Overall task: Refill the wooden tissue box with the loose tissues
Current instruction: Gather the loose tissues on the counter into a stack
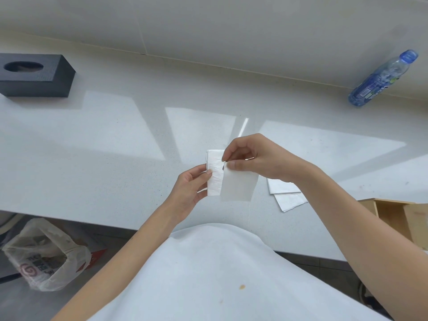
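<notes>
My left hand [190, 188] pinches a folded white tissue [215, 173] above the white counter, near its front edge. My right hand [259, 158] pinches a second, flatter tissue sheet [238, 187] that overlaps the first on its right side. Two more loose tissues [289, 198] lie flat on the counter to the right, partly hidden under my right wrist. The light wooden tissue box [398, 216] sits open at the counter's right front edge, cut off by the frame.
A dark grey tissue box lid with an oval slot [34, 75] rests at the far left of the counter [115, 135]. A blue plastic bottle [382, 77] stands at the back right by the wall. A bin lined with a plastic bag [46, 256] stands on the floor, lower left.
</notes>
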